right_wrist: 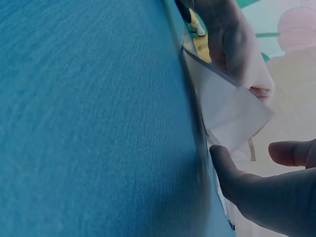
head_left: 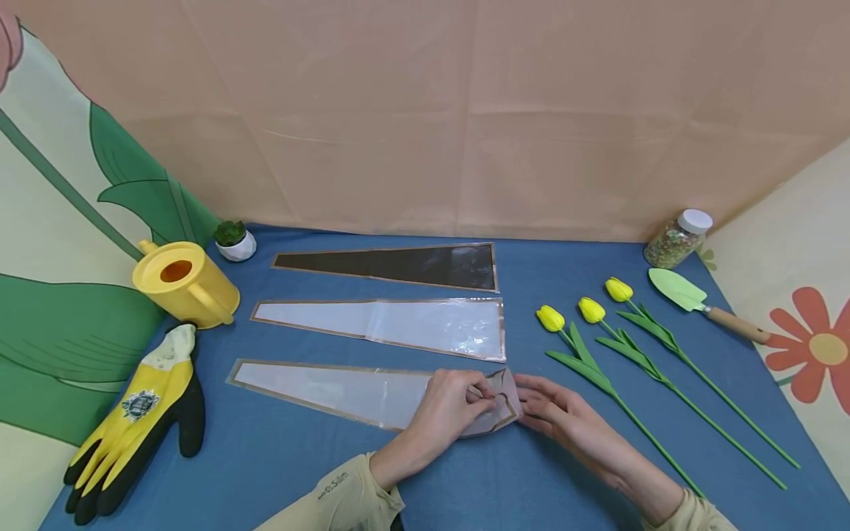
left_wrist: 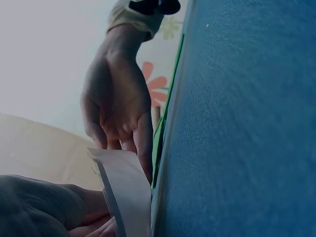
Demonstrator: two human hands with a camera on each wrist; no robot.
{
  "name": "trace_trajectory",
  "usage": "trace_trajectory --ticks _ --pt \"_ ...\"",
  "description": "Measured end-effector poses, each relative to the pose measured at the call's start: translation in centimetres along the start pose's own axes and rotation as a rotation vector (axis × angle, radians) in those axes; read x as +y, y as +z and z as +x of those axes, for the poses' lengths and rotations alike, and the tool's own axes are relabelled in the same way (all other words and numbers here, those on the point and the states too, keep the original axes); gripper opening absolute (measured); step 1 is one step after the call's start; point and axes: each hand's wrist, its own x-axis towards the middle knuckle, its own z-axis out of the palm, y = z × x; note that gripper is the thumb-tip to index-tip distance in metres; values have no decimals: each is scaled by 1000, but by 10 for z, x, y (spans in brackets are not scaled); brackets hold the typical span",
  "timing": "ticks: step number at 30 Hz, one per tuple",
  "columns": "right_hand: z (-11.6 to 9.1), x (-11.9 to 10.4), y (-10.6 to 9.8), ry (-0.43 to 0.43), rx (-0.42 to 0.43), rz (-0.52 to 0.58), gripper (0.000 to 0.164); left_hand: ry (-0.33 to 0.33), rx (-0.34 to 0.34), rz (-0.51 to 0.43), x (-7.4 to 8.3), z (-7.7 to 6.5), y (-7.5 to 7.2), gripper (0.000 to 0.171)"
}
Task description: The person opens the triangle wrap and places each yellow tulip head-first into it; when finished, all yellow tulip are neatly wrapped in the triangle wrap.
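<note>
The nearest of three long tapered flower sleeves [head_left: 319,386] has a pale see-through face and a brown border. At its wide right end, my left hand [head_left: 446,404] pinches the sleeve's edge with curled fingers, and that end is lifted and bent. My right hand [head_left: 574,428] is beside the same end with fingers extended; its fingertips are at the sleeve's edge, and firm contact cannot be made out. In the right wrist view, the raised sleeve end [right_wrist: 224,106] stands off the cloth, with the right thumb and a finger spread close by.
Behind lie a pale sleeve [head_left: 425,324] and a black one [head_left: 398,267]. Yellow tulips [head_left: 614,394] and a trowel [head_left: 680,291] are to the right, with a jar [head_left: 674,240] behind. Left are a watering can [head_left: 192,284], glove [head_left: 142,420] and potted plant [head_left: 235,243].
</note>
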Motion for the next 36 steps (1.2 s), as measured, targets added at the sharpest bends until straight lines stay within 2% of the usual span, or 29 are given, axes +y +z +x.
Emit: trace_trajectory --ticks 6,12,20,24,26,29,33,36 --pt "1 0 0 -8 29 -12 68 -13 -6 -40 0 0 -1 13" --pt "2 -1 1 -14 27 -30 69 13 7 -28 -1 0 -2 16" --pt "3 -2 3 -33 17 -49 67 6 17 -27 -2 1 -1 18" --pt "3 -4 1 -61 48 -90 61 6 21 -18 -2 2 -1 19" --pt "2 -4 -2 -94 97 -144 57 4 21 -11 -2 2 -1 19" --pt "-3 -6 -9 -181 174 -285 48 1 20 -9 -2 2 -2 19" --pt "-12 -11 -20 -287 303 -562 38 -4 19 -17 -3 1 -2 18" --pt "-21 -13 -27 -323 416 -744 34 -10 16 -26 -3 1 -2 18"
